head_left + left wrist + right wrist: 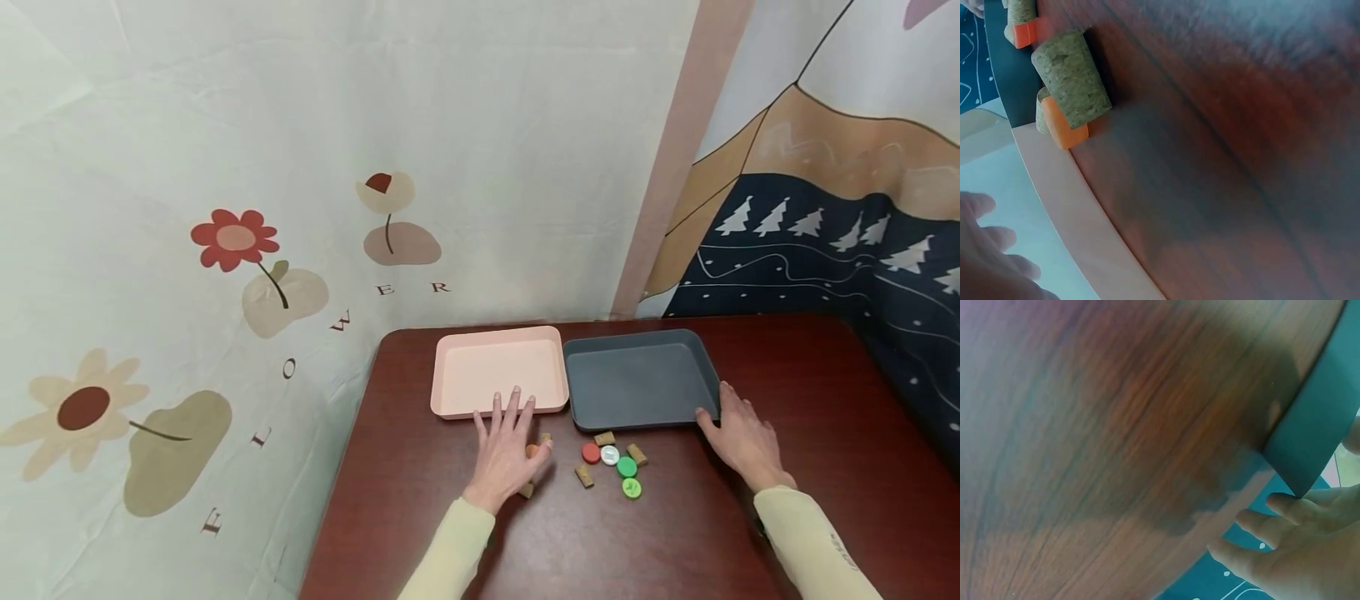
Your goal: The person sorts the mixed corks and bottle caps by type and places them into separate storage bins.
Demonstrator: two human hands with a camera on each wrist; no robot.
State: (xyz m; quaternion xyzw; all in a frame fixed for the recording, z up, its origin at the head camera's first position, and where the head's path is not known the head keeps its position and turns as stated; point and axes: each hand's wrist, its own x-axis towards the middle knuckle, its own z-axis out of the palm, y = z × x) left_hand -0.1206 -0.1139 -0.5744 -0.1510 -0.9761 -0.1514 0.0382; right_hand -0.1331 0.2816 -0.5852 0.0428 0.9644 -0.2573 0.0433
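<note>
My left hand (501, 457) spreads its fingers over the near edge of a pink tray (444, 379). An orange bottle cap (1060, 125) and a cork (1072, 78) lie beside its thumb; the hand partly covers them in the head view. At the near right corner of a dark blue-grey tray (641, 379), my right hand (744, 440) holds the rim, thumb over the near edge and fingers along the outer side. Its fingertips (1280, 503) show right at the tray's corner in the right wrist view.
In front of the dark tray lie a red cap (591, 452), a white cap (610, 455), a green cap (627, 467), a light green cap (632, 488) and several corks (584, 476). The trays stand side by side on a brown table (600, 550), near a printed curtain (510, 167).
</note>
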